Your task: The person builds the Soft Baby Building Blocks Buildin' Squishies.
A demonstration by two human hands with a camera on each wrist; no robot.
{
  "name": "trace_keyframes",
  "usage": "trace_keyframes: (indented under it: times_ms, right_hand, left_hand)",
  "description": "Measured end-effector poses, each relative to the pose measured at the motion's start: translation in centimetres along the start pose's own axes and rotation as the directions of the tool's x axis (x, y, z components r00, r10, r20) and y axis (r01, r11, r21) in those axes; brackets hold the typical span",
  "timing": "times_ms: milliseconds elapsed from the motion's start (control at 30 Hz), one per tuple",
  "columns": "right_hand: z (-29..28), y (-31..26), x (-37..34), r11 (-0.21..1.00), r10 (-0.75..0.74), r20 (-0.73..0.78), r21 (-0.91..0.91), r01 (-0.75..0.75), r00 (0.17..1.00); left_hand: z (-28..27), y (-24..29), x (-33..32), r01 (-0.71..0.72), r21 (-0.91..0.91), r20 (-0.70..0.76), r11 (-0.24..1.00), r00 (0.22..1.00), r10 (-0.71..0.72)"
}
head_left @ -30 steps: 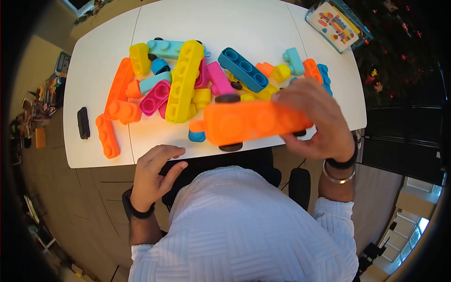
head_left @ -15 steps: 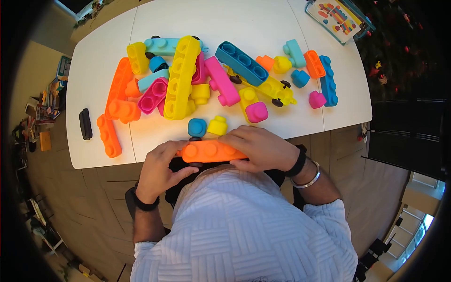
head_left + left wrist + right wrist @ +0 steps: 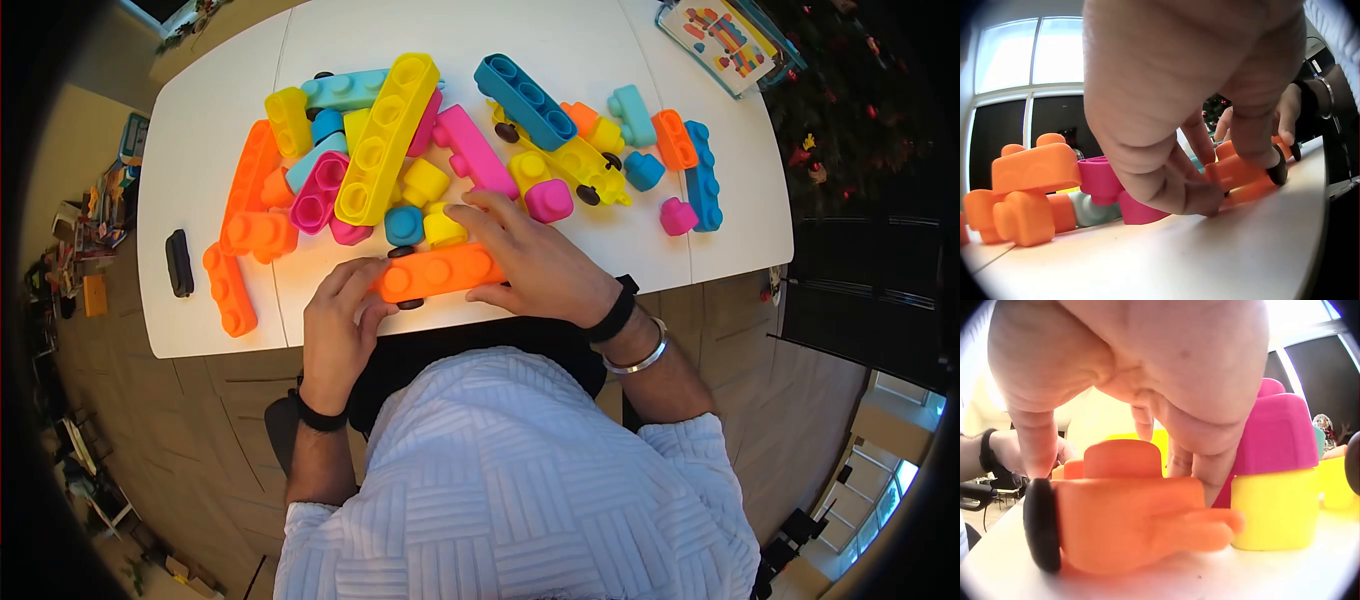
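Observation:
A long orange wheeled block [image 3: 440, 270] with round studs and black wheels lies near the table's front edge. At its left end, my left hand [image 3: 340, 320] holds it between thumb and fingers. My right hand [image 3: 545, 255] grips the other end from above, thumb on the near side and fingers across the far side. In the right wrist view, the block's orange hitch [image 3: 1210, 528] points out past that hand. Just beyond the block sit a small blue block [image 3: 404, 226] and a small yellow block [image 3: 443, 228].
Behind the hands lies a pile with a long yellow block [image 3: 388, 140], a pink block [image 3: 475, 150] and a dark blue block [image 3: 525, 100]. A yellow wheeled block [image 3: 580, 165] stands to the right. At the left are orange blocks [image 3: 230, 290] and a black case [image 3: 178, 263].
The right hand has brought the orange wheeled block down from the air to the table front, where the left hand joined it. Both hands have since moved it slightly forward, toward the pile.

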State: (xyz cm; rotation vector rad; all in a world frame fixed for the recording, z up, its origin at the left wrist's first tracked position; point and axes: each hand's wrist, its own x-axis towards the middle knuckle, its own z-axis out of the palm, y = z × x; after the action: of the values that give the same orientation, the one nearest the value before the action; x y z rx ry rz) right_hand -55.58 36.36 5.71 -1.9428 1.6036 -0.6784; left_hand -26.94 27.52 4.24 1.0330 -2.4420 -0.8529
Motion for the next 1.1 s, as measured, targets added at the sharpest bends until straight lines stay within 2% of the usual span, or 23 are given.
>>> trace_keyframes:
  times_ms: [67, 133, 167, 200, 267, 333, 400, 467, 533, 567, 667, 733, 800, 867, 933, 967, 1033, 1100]
  right_hand:
    - [0.6, -0.2, 0.6, 1.0, -0.003, -0.032, -0.014, 0.003, 0.999]
    - [1.3, -0.1, 1.0, 0.999, 0.02, -0.077, -0.047, -0.023, 0.997]
    - [1.9, 0.0, 1.3, 0.992, -0.023, -0.094, -0.124, 0.011, 0.995]
    - [2.3, 0.1, 1.5, 0.979, -0.065, -0.104, -0.201, 0.043, 0.993]
    - [3.4, -0.1, 2.0, 0.974, -0.003, -0.122, -0.226, -0.025, 0.992]
    - [3.7, -0.5, 2.3, 0.968, 0.036, -0.139, -0.241, -0.069, 0.99]
    - [3.3, -1.0, 2.7, 0.976, 0.066, -0.111, -0.202, -0.088, 0.992]
    - [3.4, -1.0, 2.7, 0.98, 0.047, -0.109, -0.186, -0.067, 0.993]
    - [3.8, -0.9, 2.8, 0.987, 0.012, -0.058, -0.157, -0.021, 0.998]
    - [3.7, -0.9, 2.8, 0.987, 0.012, -0.061, -0.16, -0.021, 0.998]
    - [2.6, -1.5, 2.4, 0.982, -0.031, -0.092, -0.188, 0.013, 0.995]
    - [0.9, -2.0, 1.5, 0.993, -0.109, -0.206, -0.068, 0.097, 0.973]
    - [-0.7, -2.0, 0.4, 0.992, -0.125, -0.222, -0.057, 0.115, 0.967]
    - [-2.4, -1.9, -0.9, 0.989, -0.145, -0.221, -0.027, 0.143, 0.964]
    - [-3.7, -1.8, -2.4, 0.996, -0.076, -0.229, 0.027, 0.084, 0.97]
    - [-4.1, -1.7, -3.2, 0.993, -0.092, -0.204, 0.05, 0.105, 0.975]
    - [-4.4, -1.9, -4.3, 0.998, 0.008, -0.193, 0.059, 0.004, 0.981]
    - [-3.7, -1.9, -4.6, 0.998, 0.005, -0.176, 0.065, 0.006, 0.984]
  left_hand:
    - [-0.2, 0.2, 0.2, -0.004, 0.01, 0.032, 1.0, 0.999, 0.003]
    - [-0.3, 1.1, 0.1, 0.002, -0.032, -0.059, 0.999, 0.998, -0.004]
    - [-0.4, 1.4, 0.0, 0.031, -0.083, -0.061, 0.996, 0.997, -0.036]
    - [-0.4, 1.3, -0.1, 0.006, -0.102, -0.043, 0.995, 0.999, -0.01]
    - [-0.7, 1.2, -0.3, -0.096, -0.085, -0.054, 0.992, 0.994, 0.091]
    - [-0.7, 1.4, -0.3, -0.101, -0.103, -0.027, 0.99, 0.995, 0.099]
    - [-0.6, 0.9, -0.3, -0.189, -0.044, -0.046, 0.981, 0.981, 0.187]
    - [-0.5, 0.7, -0.6, -0.17, -0.073, -0.023, 0.983, 0.985, 0.168]
    - [-0.3, 0.6, -0.9, -0.123, -0.03, 0.065, 0.992, 0.99, 0.125]
    - [-0.3, 0.7, -0.9, -0.113, -0.079, 0.058, 0.99, 0.991, 0.118]
    - [-0.4, 0.6, -0.9, -0.102, -0.081, 0.053, 0.991, 0.993, 0.107]
    - [-0.5, 0.3, -1.0, -0.074, -0.067, 0.031, 0.995, 0.997, 0.076]
    - [-0.7, -0.1, -1.0, -0.032, -0.051, 0.005, 0.998, 0.999, 0.032]
    - [-1.1, -0.4, -1.0, -0.069, -0.015, -0.012, 0.998, 0.998, 0.069]
    - [-1.6, 0.0, -1.0, -0.001, -0.017, -0.008, 1.0, 1.0, 0.001]
    - [-1.7, -0.1, -1.0, -0.006, -0.039, 0.001, 0.999, 1.0, 0.006]
    - [-1.7, -0.3, -1.0, -0.002, -0.072, 0.007, 0.997, 1.0, 0.003]
    - [-1.7, -0.2, -0.9, 0.025, -0.084, 0.007, 0.996, 1.0, -0.024]
